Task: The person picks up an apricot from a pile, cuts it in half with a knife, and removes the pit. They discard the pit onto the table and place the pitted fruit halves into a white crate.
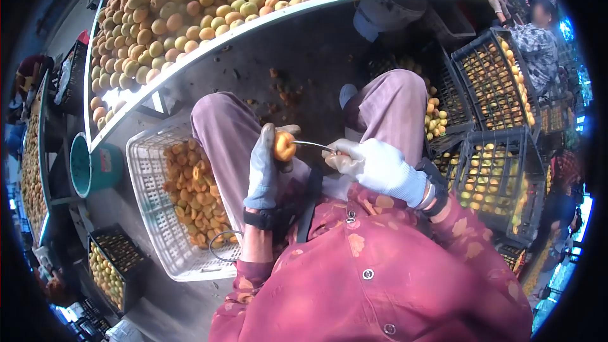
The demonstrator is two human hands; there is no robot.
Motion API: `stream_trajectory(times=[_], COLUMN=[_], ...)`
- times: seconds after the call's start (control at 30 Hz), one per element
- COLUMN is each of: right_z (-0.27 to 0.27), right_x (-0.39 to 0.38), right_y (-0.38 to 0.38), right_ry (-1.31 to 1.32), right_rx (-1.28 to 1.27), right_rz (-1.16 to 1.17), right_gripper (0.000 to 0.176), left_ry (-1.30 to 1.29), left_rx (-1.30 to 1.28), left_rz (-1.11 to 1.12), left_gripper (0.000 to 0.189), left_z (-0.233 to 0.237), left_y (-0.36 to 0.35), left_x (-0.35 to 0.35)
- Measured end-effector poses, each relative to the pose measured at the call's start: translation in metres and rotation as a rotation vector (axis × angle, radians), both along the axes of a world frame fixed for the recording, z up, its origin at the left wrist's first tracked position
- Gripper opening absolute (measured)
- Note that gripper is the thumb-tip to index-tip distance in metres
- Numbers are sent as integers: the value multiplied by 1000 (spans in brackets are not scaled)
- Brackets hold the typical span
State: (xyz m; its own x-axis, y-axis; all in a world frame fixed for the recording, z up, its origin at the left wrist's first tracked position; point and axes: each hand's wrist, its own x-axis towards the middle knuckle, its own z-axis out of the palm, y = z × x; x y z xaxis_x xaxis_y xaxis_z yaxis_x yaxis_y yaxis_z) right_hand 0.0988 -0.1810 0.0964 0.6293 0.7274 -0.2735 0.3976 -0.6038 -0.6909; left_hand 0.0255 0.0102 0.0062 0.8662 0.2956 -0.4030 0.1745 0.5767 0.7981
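Observation:
My left hand [262, 168], in a work glove with a dirty palm, is closed around an orange apricot [285, 146] in front of my lap. A thin curved blade of a knife [311, 144] reaches the fruit from the right, its tip at the apricot. Gripping that knife is my right hand [379, 166], in a white glove; the handle is mostly hidden by the fingers. Left of my legs stands a white plastic basket [144, 199] holding many cut apricot pieces [197, 197].
A metal-edged table [266, 11] piled with whole apricots [171, 16] spans the front. Black crates of apricots [494, 79] stack at right. A green bucket [79, 164] and another crate [104, 272] stand at left. A person [535, 47] sits at far right.

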Motion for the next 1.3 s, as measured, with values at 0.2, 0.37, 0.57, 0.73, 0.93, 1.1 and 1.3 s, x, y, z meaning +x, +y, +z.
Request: stream_trajectory(times=[0.2,0.37,0.57,0.73,0.93,1.1,1.3], right_z=[-11,-4,-15,-55,-37,-10,-12], right_x=[-2,-4,36,45,42,22,3], right_y=[-1,4,0,-4,-10,4,2], right_ry=[-59,30,788,983,905,641,87], right_rx=[5,-164,-45,165,120,-94,-80], right_rz=[27,35,79,269,65,-26,90], right_gripper=[31,37,41,41,41,40,38], left_ry=[27,-31,-40,-19,-71,-47,12], left_rx=[0,186,-111,-118,-206,-69,-35], left_rz=[-20,-34,-117,-148,-139,-105,-73], left_gripper=[45,44,47,55,58,59,55], left_z=[1,-7,-7,10,3,8,-3], left_y=[-2,-3,2,2,3,-2,-1], left_x=[2,2,-6,-7,-5,-2,-2])
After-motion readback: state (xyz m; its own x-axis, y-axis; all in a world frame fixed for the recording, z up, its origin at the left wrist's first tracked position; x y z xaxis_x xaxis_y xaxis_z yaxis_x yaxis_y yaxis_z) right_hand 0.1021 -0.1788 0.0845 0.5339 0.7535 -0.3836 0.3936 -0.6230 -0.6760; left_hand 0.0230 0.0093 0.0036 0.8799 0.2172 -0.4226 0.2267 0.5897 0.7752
